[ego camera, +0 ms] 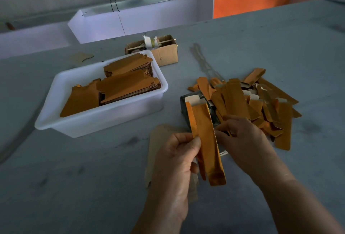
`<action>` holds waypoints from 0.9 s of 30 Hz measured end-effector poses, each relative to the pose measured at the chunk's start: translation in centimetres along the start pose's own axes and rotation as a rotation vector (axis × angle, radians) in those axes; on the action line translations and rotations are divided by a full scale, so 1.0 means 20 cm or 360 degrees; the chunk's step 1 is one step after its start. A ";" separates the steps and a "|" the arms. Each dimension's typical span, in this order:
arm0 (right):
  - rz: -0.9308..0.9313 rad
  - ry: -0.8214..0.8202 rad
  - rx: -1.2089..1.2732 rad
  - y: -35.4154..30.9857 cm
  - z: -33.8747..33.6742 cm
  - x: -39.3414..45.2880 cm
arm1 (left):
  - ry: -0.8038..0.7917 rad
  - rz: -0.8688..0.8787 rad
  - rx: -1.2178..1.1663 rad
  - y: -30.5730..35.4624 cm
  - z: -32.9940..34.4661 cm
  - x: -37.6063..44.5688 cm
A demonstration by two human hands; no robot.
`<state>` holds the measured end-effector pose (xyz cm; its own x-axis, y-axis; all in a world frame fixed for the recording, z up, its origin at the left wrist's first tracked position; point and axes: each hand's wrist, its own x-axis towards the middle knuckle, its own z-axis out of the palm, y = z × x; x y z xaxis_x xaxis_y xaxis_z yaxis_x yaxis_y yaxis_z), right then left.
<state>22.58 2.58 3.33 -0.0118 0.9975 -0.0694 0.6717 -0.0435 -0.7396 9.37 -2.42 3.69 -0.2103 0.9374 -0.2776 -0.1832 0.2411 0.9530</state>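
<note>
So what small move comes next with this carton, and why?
Probably fold the serrated edge over to close the sleeve: the left hand pinches the orange carton by its left flap, the right hand pinches the serrated edge, and the sides stand apart.

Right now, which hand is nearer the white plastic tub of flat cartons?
Left. The left hand, pinching the orange carton, is just right of the white tub; the right hand pinches the carton's other edge, farther right by the loose pile.

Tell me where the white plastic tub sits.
In the head view the white plastic tub sits on the left of the table, in front of the cardboard box and left of the pile of orange cartons.
</note>
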 end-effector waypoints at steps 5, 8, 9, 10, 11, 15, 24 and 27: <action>-0.0045 0.0160 0.0101 0.00 0.03 -0.02 | -0.0088 -0.0060 0.0068 -0.01 0.01 0.00; -0.0108 0.0294 0.0178 -0.02 0.05 -0.03 | -0.0081 -0.0055 0.0072 -0.01 0.01 0.00; -0.0082 0.0309 0.0314 -0.02 0.05 -0.04 | -0.0079 -0.0061 0.0071 -0.01 0.01 0.00; -0.0034 0.0296 0.0459 -0.02 0.05 -0.04 | -0.0074 -0.0067 0.0071 -0.01 0.01 0.00; 0.0003 0.0271 0.0553 -0.02 0.05 -0.05 | -0.0068 -0.0068 0.0075 -0.01 0.01 0.00; -0.0010 0.0234 0.0357 0.02 0.03 -0.09 | -0.0059 -0.0052 0.0070 -0.01 0.02 0.01; -0.0041 0.0291 0.0147 0.03 0.07 -0.12 | -0.0073 0.0008 0.0085 -0.02 0.03 0.02; -0.0018 0.0308 0.0136 0.04 0.07 -0.13 | -0.0038 0.0113 0.0088 0.00 0.04 0.03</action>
<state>22.12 -0.17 1.87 0.1288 0.9897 0.0629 0.6068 -0.0285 -0.7944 10.11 -1.73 3.59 -0.1977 0.9582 -0.2069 -0.1155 0.1869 0.9756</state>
